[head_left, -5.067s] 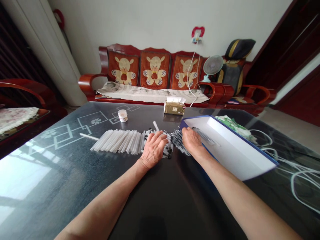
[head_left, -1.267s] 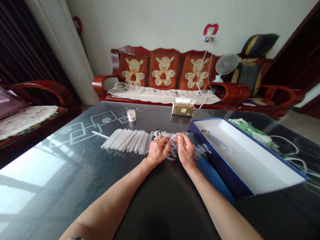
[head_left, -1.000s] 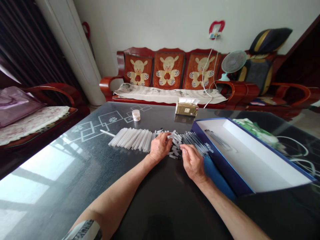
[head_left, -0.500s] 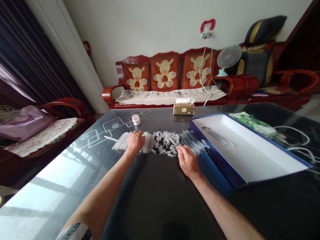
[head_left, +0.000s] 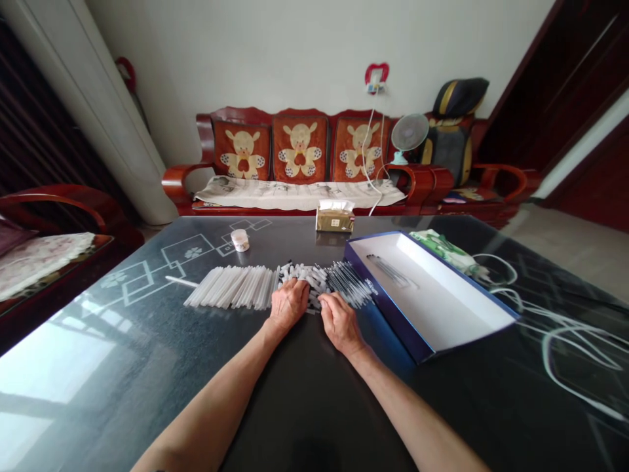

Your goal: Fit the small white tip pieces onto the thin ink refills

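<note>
Fingers (head_left: 289, 288) on both hands are loosely open, resting at the near edge of the row of plastic tubes (head_left: 230, 287), with nothing pinched. Left hand (head_left: 289, 305) lies on the black-tipped middle, right hand (head_left: 340, 322) just beside it. Open white box (head_left: 427, 295) sits right, on the desk (head_left: 122, 341).

So there was this long row of translucent white plastic tubes (head_left: 230, 287) lying side by side on the dark glass surface (head_left: 314, 406), closer to the far edge than the near one. Toward the right, the row turned into a messy heap of black-tipped tubes (head_left: 301, 275), then a fan of thin clear-looking rods (head_left: 350, 285). One loose tube (head_left: 179, 281) lay by itself, just past the row's left end.
</note>
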A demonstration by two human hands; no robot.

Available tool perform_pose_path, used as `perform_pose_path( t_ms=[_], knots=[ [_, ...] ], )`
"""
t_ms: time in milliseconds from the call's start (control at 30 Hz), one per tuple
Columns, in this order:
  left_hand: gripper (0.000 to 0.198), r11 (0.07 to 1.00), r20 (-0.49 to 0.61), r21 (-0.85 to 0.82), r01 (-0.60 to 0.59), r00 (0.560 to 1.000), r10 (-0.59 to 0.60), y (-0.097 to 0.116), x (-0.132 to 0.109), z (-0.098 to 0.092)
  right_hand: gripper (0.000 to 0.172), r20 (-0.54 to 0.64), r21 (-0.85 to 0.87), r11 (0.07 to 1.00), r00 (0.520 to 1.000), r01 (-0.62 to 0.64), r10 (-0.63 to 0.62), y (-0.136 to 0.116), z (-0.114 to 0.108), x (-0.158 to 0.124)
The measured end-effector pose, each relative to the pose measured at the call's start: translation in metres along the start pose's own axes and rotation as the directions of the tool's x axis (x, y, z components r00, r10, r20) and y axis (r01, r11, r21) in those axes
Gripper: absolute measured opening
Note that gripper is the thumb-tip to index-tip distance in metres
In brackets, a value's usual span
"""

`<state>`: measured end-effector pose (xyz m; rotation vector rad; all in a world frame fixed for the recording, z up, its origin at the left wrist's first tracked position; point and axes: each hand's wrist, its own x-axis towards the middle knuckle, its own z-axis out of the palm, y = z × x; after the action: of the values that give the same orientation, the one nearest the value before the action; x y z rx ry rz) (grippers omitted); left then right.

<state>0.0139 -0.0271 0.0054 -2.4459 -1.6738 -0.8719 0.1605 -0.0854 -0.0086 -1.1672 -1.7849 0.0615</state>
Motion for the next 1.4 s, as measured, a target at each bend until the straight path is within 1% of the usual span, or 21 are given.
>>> perform_pose_path(
  t_ms=[100, 167, 233, 300, 333, 367, 400, 467, 533, 633, 833, 967, 1067, 1133, 1200, 1233, 1267, 1300, 1333, 1367, 1400],
  knots=[
    [0.026, 0.997, -0.053, -0.03, -0.074, 0.996, 0.072, -0.003, -0.003, 0.004, 0.025, -0.014, 0.014, 1.0, 1.0, 0.017, -0.017, -0.007, -0.014, 0.012],
    [0.027, 0.992, -0.099, -0.041, -0.117, 0.989, 0.112, -0.004, -0.002, 0.005, 0.024, -0.056, -0.043, 0.999, 0.998, -0.006, 0.003, -0.001, -0.033, 0.034],
    [0.027, 0.988, -0.138, -0.052, -0.142, 0.981, 0.134, -0.005, 0.0, 0.006, 0.023, -0.112, -0.184, 0.979, 0.991, -0.087, 0.067, 0.018, -0.058, 0.065],
    [0.027, 0.986, -0.161, -0.071, -0.148, 0.978, 0.135, -0.006, 0.002, 0.007, 0.024, -0.114, -0.371, 0.893, 0.967, -0.253, 0.227, 0.05, -0.084, 0.094],
    [0.027, 0.986, -0.167, -0.081, -0.147, 0.977, 0.132, -0.007, 0.002, 0.006, 0.025, -0.084, -0.477, 0.808, 0.933, -0.346, 0.35, 0.069, -0.096, 0.105],
    [0.026, 0.986, -0.172, -0.09, -0.143, 0.977, 0.126, -0.007, 0.002, 0.006, 0.027, -0.031, -0.581, 0.7, 0.872, -0.414, 0.489, 0.088, -0.105, 0.112],
    [0.026, 0.986, -0.174, -0.096, -0.139, 0.977, 0.121, -0.008, 0.002, 0.006, 0.029, 0.009, -0.673, 0.583, 0.783, -0.456, 0.623, 0.106, -0.113, 0.116],
    [0.026, 0.986, -0.169, -0.1, -0.134, 0.979, 0.116, -0.009, 0.002, 0.005, 0.026, 0.015, -0.726, 0.478, 0.684, -0.494, 0.729, 0.135, -0.121, 0.115],
    [0.026, 0.985, -0.163, -0.107, -0.134, 0.98, 0.115, -0.01, 0.002, 0.005, 0.023, 0.003, -0.753, 0.409, 0.62, -0.515, 0.785, 0.153, -0.121, 0.106],
    [0.026, 0.981, -0.163, -0.139, -0.134, 0.98, 0.111, -0.011, 0.002, 0.006, 0.024, -0.022, -0.773, 0.354, 0.58, -0.526, 0.814, 0.163, -0.116, 0.094],
    [0.026, 0.981, -0.154, -0.135, -0.137, 0.981, 0.116, -0.012, 0.0, 0.006, 0.024, -0.047, -0.755, 0.333, 0.553, -0.565, 0.832, 0.167, -0.107, 0.092],
    [0.026, 0.984, -0.145, -0.131, -0.122, 0.984, 0.102, -0.011, 0.001, 0.006, 0.022, -0.093, -0.712, 0.335, 0.555, -0.617, 0.826, 0.163, -0.11, 0.097],
    [0.026, 0.984, -0.116, -0.149, -0.093, 0.99, 0.076, -0.009, 0.004, 0.005, 0.026, -0.114, -0.658, 0.4, 0.61, -0.638, 0.784, 0.151, -0.118, 0.109],
    [0.025, 0.979, -0.093, -0.182, -0.086, 0.993, 0.07, -0.006, 0.007, 0.003, 0.028, -0.115, -0.622, 0.473, 0.671, -0.623, 0.733, 0.135, -0.123, 0.119],
    [0.024, 0.968, -0.084, -0.235, -0.085, 0.994, 0.067, -0.001, 0.013, -0.001, 0.027, -0.105, -0.547, 0.581, 0.738, -0.603, 0.667, 0.111, -0.121, 0.127],
    [0.023, 0.96, -0.083, -0.269, -0.081, 0.995, 0.061, 0.002, 0.016, -0.004, 0.027, -0.1, -0.477, 0.647, 0.768, -0.595, 0.632, 0.097, -0.116, 0.128],
    [0.023, 0.948, -0.086, -0.308, -0.073, 0.995, 0.049, 0.005, 0.019, -0.007, 0.029, -0.104, -0.278, 0.756, 0.801, -0.593, 0.59, 0.082, -0.109, 0.127],
    [0.022, 0.935, -0.091, -0.35, -0.055, 0.996, 0.024, 0.008, 0.022, -0.01, 0.033, -0.073, -0.039, 0.813, 0.813, -0.581, 0.578, 0.066, -0.1, 0.123],
    [0.023, 0.919, -0.095, -0.394, -0.026, 0.995, -0.013, 0.011, 0.025, -0.014, 0.038, -0.02, 0.174, 0.799, 0.809, -0.576, 0.587, 0.05, -0.089, 0.117],
    [0.023, 0.899, -0.091, -0.437, 0.014, 0.994, -0.06, 0.013, 0.027, -0.018, 0.042, 0.039, 0.33, 0.748, 0.8, -0.576, 0.599, 0.035, -0.076, 0.109],
    [0.023, 0.875, -0.078, -0.48, 0.06, 0.991, -0.111, 0.016, 0.029, -0.021, 0.043, 0.107, 0.43, 0.684, 0.786, -0.589, 0.609, 0.022, -0.063, 0.099]
  ],
)
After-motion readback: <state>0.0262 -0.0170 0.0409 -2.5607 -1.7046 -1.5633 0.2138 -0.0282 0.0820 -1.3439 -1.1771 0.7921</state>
